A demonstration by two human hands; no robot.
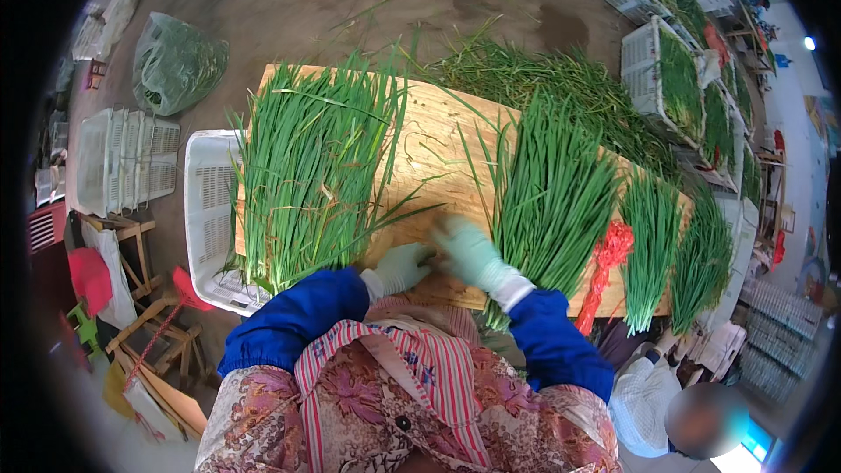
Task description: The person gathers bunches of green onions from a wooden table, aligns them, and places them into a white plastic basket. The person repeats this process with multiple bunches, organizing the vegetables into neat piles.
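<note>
My left hand (402, 268), in a pale green glove, rests at the near edge of the wooden board (433, 135), its fingers curled; whether it holds something is unclear. My right hand (465, 248), gloved alike and blurred, is just right of it over bare wood, its fingertips hidden or smeared. To the left lies a broad pile of Chinese chives (309, 171) with some brownish leaves among it. Right of my right hand lies a thick pile of green chives (552, 190). Beyond it are red plastic ties (608, 256) and a smaller chive bundle (649, 243).
A white plastic crate (204, 210) stands under the board's left side. Loose leaves (558, 85) heap beyond the board. Filled crates (647, 72) stand at the right, and a bag of greens (177, 66) is at the upper left. A co-worker (647, 401) sits at the lower right.
</note>
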